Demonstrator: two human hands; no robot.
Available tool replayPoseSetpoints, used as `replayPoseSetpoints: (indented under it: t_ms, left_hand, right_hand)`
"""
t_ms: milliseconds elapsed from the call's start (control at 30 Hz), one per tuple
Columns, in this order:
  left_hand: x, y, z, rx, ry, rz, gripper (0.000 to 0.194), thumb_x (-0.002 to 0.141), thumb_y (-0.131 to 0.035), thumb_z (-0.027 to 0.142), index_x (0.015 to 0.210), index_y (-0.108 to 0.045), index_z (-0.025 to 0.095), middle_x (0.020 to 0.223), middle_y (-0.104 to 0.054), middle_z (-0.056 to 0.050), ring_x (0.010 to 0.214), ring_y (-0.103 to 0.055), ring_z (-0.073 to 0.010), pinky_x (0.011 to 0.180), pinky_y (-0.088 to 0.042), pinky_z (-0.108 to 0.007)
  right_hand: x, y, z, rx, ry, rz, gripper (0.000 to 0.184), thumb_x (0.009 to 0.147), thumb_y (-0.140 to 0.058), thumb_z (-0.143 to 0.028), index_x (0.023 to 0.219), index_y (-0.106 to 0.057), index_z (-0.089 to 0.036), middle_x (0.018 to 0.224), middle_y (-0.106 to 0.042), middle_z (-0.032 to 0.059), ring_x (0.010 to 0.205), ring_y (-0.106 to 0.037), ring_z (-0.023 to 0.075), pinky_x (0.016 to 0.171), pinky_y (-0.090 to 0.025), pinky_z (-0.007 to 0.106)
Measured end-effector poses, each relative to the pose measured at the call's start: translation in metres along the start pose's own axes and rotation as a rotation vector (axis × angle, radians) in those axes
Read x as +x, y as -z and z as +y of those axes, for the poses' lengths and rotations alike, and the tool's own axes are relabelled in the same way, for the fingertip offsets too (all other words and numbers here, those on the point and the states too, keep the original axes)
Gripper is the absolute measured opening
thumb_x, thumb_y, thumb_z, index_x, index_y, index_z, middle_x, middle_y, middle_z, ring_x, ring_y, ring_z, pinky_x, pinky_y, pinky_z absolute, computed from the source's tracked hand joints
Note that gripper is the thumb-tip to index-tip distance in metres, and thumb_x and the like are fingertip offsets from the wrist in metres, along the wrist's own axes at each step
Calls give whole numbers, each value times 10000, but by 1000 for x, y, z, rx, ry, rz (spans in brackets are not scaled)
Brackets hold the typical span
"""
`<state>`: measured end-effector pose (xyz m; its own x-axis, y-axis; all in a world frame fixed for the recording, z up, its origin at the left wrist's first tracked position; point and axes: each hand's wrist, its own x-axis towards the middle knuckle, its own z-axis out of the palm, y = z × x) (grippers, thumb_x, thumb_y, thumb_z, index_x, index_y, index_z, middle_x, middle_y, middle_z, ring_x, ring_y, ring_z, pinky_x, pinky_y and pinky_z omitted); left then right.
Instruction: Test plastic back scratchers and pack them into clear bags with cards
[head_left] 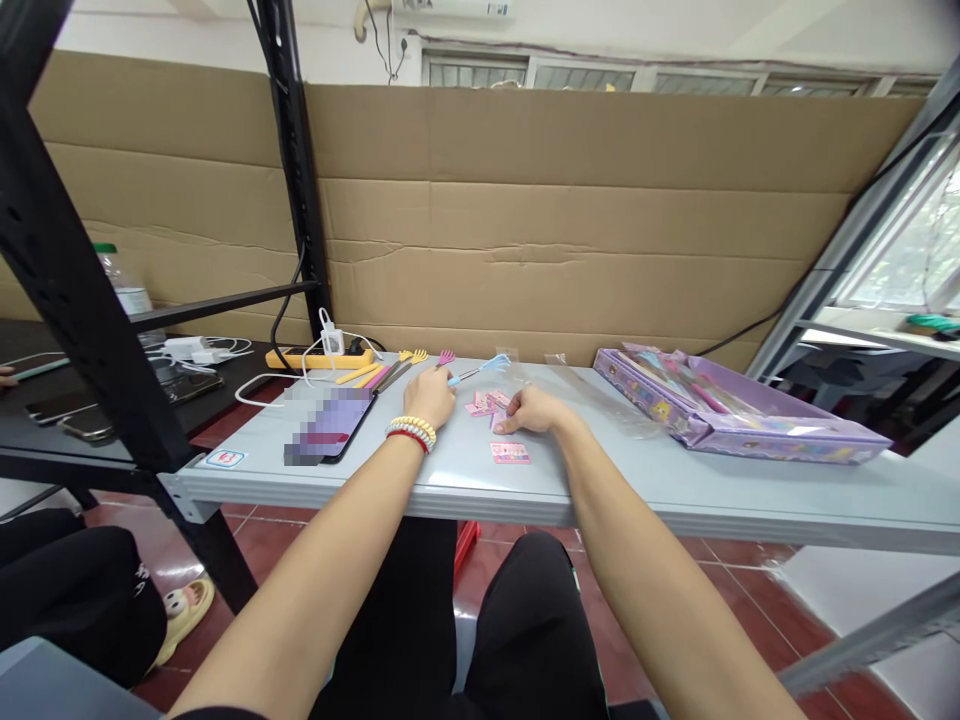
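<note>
My left hand, with bracelets on its wrist, is closed on a light blue back scratcher, whose claw-shaped head points right. My right hand pinches a small pale purple piece, seemingly a card, partly covered by the fingers. Small pink printed cards lie just left of those fingertips. Another pink card lies flat nearer the table's front edge. Beyond my left hand, several scratchers in yellow and pink lie side by side, their handles partly visible.
A phone lies left of my left hand. Behind it are a yellow power strip and white cables. Clear plastic wrappers lie right of my hands, beside an open purple box. Cardboard walls the back.
</note>
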<state>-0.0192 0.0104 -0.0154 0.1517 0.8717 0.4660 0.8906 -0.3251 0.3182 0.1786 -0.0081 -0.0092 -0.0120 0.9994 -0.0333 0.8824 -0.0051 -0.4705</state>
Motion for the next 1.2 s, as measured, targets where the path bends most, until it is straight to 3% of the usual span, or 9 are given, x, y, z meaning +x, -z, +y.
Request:
replayPoseSetpoints:
  t_ms: [267, 467, 567, 667, 833, 900, 1000, 1100, 1200]
  left_hand:
    - [-1, 4, 3, 7, 21, -43, 263, 837, -481, 243, 1057, -623, 222, 1127, -630, -92, 1037, -585, -225, 848, -456, -326]
    - [-1, 6, 5, -44, 35, -44, 313, 883, -397, 308, 1110, -600, 236, 1101, -649, -97, 1013, -599, -244, 802, -461, -342]
    - [-2, 7, 7, -82, 48, -20, 359, 903, -343, 345, 1163, -574, 256, 1045, -672, -92, 963, -617, -254, 764, -463, -350]
    - [-2, 8, 7, -103, 42, 4, 367, 898, -349, 370, 1160, -581, 261, 1040, -678, -86, 962, -617, -257, 765, -462, -349]
    - [-1, 6, 6, -125, 37, -9, 326, 863, -418, 344, 1079, -633, 231, 1018, -685, -90, 961, -615, -251, 790, -462, -338]
    - [1, 4, 5, -162, 8, 1, 310, 850, -435, 305, 1051, -647, 201, 1003, -689, -94, 952, -616, -238, 812, -456, -326]
    - [3, 2, 5, -272, -90, 27, 296, 838, -456, 263, 1026, -662, 164, 979, -696, -84, 913, -617, -205, 825, -445, -296]
    - [1, 0, 8, -423, -255, -7, 302, 848, -463, 283, 1028, -676, 168, 923, -708, -52, 823, -616, -169, 778, -449, -263]
    - [-3, -1, 11, -559, -408, -125, 342, 861, -463, 345, 1088, -669, 191, 943, -710, -29, 785, -611, -147, 743, -451, -244]
  right_hand:
    - [-3, 0, -1, 164, 69, 54, 491, 361, -817, -287, 676, -451, -198, 561, -514, -73, 543, -450, 100, 493, -282, 223]
    - [-2, -1, -7, 621, 185, 232, 329, 569, -671, -293, 838, -525, -174, 537, -511, -61, 481, -465, 101, 497, -336, 226]
    - [2, 5, -2, 659, 60, 505, 274, 656, -571, -237, 917, -594, -160, 643, -593, 8, 603, -555, 151, 581, -407, 258]
    - [4, 11, 12, 456, -169, 744, 329, 681, -529, -164, 985, -655, -170, 900, -667, 107, 900, -597, 234, 756, -432, 306]
    - [1, 14, 29, 233, -485, 672, 424, 662, -566, -133, 1074, -662, -163, 1145, -599, 197, 1143, -474, 358, 915, -350, 461]
    - [0, 13, 25, 141, -504, 735, 404, 667, -578, -155, 1062, -661, -148, 1205, -551, 220, 1194, -404, 385, 926, -317, 503]
    - [1, 9, 14, 173, -225, 799, 299, 718, -566, -248, 978, -672, -146, 1144, -590, 179, 1120, -464, 327, 899, -350, 439]
    - [3, 2, 2, 463, 178, 534, 303, 736, -565, -416, 819, -670, -144, 838, -656, 83, 793, -565, 200, 729, -417, 315]
    - [4, -5, -7, 760, 370, 237, 436, 646, -642, -549, 798, -641, -140, 600, -574, 0, 517, -454, 105, 524, -367, 250]
